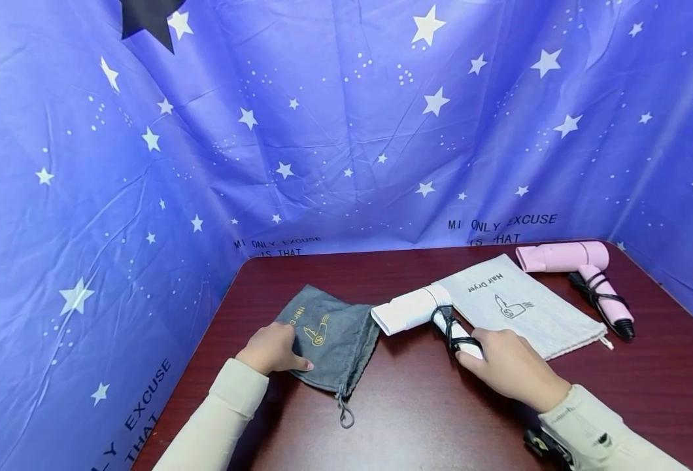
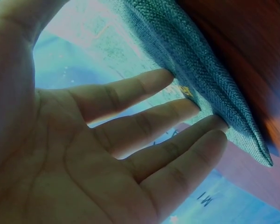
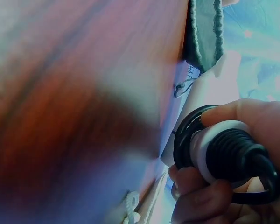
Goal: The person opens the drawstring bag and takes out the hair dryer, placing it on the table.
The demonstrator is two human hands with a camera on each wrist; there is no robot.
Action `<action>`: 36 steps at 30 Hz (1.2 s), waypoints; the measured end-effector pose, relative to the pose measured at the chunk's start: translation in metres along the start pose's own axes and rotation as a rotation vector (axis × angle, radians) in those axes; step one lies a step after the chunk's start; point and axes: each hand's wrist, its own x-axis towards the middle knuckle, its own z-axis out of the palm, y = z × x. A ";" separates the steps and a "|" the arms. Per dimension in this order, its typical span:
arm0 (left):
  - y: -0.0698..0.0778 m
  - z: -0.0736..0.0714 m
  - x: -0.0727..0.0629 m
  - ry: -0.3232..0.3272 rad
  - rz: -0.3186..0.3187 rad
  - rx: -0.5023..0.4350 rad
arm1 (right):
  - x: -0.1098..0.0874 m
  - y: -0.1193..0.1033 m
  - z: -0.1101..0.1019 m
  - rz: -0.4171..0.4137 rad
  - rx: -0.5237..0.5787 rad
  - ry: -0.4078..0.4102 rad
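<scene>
My right hand point(image 1: 514, 366) grips the handle end of a white hair dryer point(image 1: 411, 309), whose black cord point(image 3: 182, 135) is wound around the handle. The dryer's nozzle points left, right beside the mouth of a grey drawstring bag point(image 1: 331, 314). That bag lies on the table with a yellow hair dryer print and a cord loop at its near corner. My left hand point(image 1: 272, 350) rests on the bag's left end, thumb toward its front corner. In the left wrist view, the fingers point(image 2: 144, 126) are nearly straight, with their tips against the grey cloth.
A pale "Hair Dryer" drawstring bag point(image 1: 517, 301) lies flat behind my right hand. Beyond it, at the far right, is a pink hair dryer point(image 1: 570, 256) with its cord wrapped. Blue star-patterned curtains point(image 1: 346, 131) enclose the dark red table point(image 1: 405, 418) at the back and sides.
</scene>
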 end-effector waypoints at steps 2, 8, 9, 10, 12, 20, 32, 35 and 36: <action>-0.001 0.001 0.001 -0.002 0.002 0.003 | 0.003 0.000 0.001 0.003 0.001 -0.001; -0.003 0.000 0.001 0.004 0.009 0.003 | 0.015 -0.001 0.002 0.010 0.002 0.008; -0.003 0.000 0.001 0.007 0.012 0.002 | 0.017 -0.001 0.003 0.010 0.003 0.008; -0.003 0.000 0.001 0.007 0.015 0.000 | 0.019 -0.001 0.004 0.009 0.002 0.008; -0.003 0.000 0.002 0.011 0.021 -0.002 | 0.023 0.000 0.005 0.012 0.001 0.005; -0.003 0.001 0.002 0.015 0.024 -0.004 | 0.043 0.000 0.012 0.036 -0.009 0.008; -0.003 0.000 0.002 0.016 0.018 0.002 | 0.069 -0.010 0.019 0.089 -0.014 -0.035; -0.003 0.000 0.003 0.004 0.014 0.003 | 0.073 -0.012 0.021 0.096 -0.018 -0.037; -0.003 0.000 0.003 0.000 0.015 0.003 | 0.074 -0.012 0.022 0.100 -0.019 -0.034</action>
